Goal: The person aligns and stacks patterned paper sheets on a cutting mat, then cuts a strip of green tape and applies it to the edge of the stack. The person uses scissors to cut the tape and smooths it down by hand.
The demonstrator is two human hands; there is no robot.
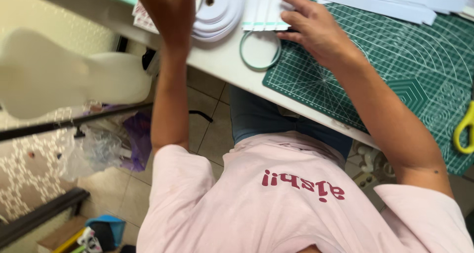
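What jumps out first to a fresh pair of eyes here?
The person's two bare arms reaching over a white table edge: the right hand lies flat on a white pleated paper piece with a teal edge, beside a dark green gridded cutting mat. The left hand is raised and blurred in front of a white ribbon roll. Yellow-handled scissors sit at the far right.

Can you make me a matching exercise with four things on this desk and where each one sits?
Things:
1. scissors
2. ribbon roll
3. green loop
4. paper strips

Places:
A. far end of the mat
B. right edge of view, on the mat
C. by the left hand
D. on the white table, by the mat's corner

Pairs: 1-B, 2-C, 3-D, 4-A
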